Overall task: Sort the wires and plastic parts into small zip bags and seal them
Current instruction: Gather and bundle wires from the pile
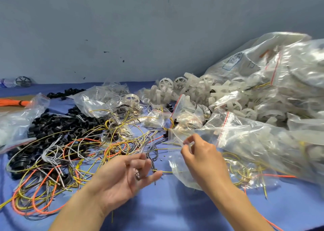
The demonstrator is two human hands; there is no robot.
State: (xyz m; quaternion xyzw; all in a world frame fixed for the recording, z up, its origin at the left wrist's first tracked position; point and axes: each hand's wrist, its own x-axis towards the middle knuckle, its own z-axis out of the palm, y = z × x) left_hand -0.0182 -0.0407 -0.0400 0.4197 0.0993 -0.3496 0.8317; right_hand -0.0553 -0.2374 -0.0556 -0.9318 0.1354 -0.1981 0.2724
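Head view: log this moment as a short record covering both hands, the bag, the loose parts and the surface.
left hand: palm up, fingers loosely curled; a small grey item at the fingers, too blurred to identify
right hand: pinches the mouth of the small zip bag
bag: clear plastic
loose wires: yellow, orange and grey, tangled at left
black plastic rings: heap at left, partly under the wires
white plastic wheels: heap at back right
surface: blue cloth

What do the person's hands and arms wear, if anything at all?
Nothing that shows. The left hand and the right hand are bare: no gloves, no rings. The left forearm and the right forearm are bare too, with no sleeve, watch or bracelet in view.
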